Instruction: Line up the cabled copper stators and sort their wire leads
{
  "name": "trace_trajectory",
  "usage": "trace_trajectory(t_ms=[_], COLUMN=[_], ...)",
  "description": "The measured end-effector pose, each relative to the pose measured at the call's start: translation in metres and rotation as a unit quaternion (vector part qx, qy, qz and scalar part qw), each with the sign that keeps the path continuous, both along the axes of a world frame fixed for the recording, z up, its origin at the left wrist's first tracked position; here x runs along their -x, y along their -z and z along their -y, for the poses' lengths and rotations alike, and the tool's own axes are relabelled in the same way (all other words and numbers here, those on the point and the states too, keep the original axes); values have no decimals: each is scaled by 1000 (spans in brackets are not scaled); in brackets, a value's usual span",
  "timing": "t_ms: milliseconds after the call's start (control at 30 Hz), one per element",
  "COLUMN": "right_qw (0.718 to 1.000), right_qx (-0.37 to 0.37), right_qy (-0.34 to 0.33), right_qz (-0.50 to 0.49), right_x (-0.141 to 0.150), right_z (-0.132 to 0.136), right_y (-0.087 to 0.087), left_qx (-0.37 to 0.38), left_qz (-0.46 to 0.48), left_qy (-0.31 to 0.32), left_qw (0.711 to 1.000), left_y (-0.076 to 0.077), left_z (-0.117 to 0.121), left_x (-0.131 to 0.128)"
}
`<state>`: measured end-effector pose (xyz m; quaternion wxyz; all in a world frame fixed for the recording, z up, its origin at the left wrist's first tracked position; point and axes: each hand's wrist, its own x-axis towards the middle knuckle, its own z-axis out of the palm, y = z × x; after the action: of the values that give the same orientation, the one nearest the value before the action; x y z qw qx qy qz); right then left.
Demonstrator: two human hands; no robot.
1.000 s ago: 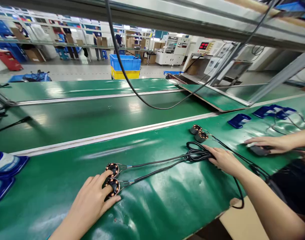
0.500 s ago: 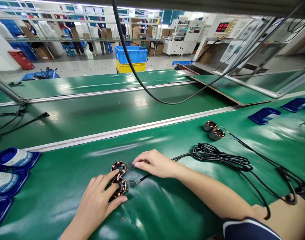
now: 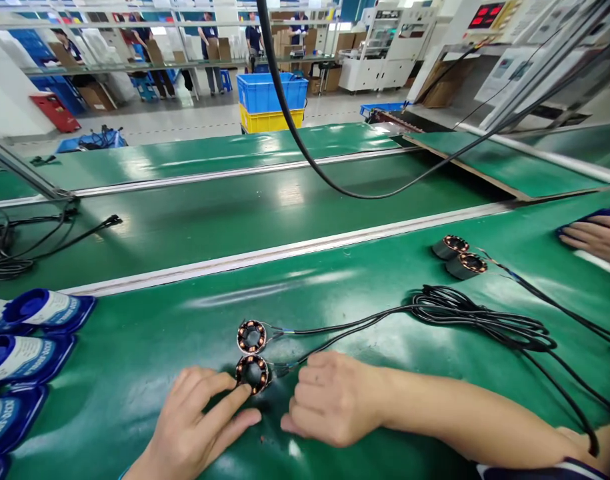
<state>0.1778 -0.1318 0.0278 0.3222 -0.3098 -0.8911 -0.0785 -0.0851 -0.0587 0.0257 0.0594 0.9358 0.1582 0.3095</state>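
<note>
Two ring-shaped motor stators with copper windings lie one behind the other, a far stator (image 3: 251,337) and a near stator (image 3: 242,371). My left hand (image 3: 189,420) rests at the near one, fingers apart, its index fingertip touching the ring's front edge. Thin wires lead right from both rings into black cables (image 3: 345,325), which run to a coiled bundle (image 3: 455,313). My right hand (image 3: 332,397) is curled closed over the mat, just in front of the near stator's cable. The insides of its fingers are hidden, so whatever they hold, if anything, cannot be seen.
Two more stators (image 3: 465,265) stand at the right with cables attached. A co-worker's hand (image 3: 597,237) rests on a dark blue piece at the right edge. Labelled blue plastic pieces (image 3: 49,313) line the left. A black cable (image 3: 325,175) hangs across the view.
My right hand has let go of the far stator's wires, moved nearer to me and curled closed. The left fingers have come off the far stator. A co-worker's hand has appeared at right.
</note>
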Motion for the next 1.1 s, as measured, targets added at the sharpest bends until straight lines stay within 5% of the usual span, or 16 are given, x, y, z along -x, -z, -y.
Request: trace_trajectory(t_ms=[167, 433, 800, 1100], right_qw=[980, 943, 932, 934], right_qx=[158, 311, 282, 250], right_qy=[113, 108, 161, 158], right_qz=[-41, -40, -162, -202], right_x=[-36, -22, -9, -5], right_z=[-15, -18, -22, -23], right_y=[-18, -6, 17, 18], left_qx=[15, 66, 96, 113], left_qz=[-8, -9, -42, -44], left_qy=[24, 34, 55, 65], left_qw=[1000, 997, 993, 990], left_y=[-1, 12, 16, 18], left_z=[7, 10, 6, 5], left_x=[-17, -17, -12, -9])
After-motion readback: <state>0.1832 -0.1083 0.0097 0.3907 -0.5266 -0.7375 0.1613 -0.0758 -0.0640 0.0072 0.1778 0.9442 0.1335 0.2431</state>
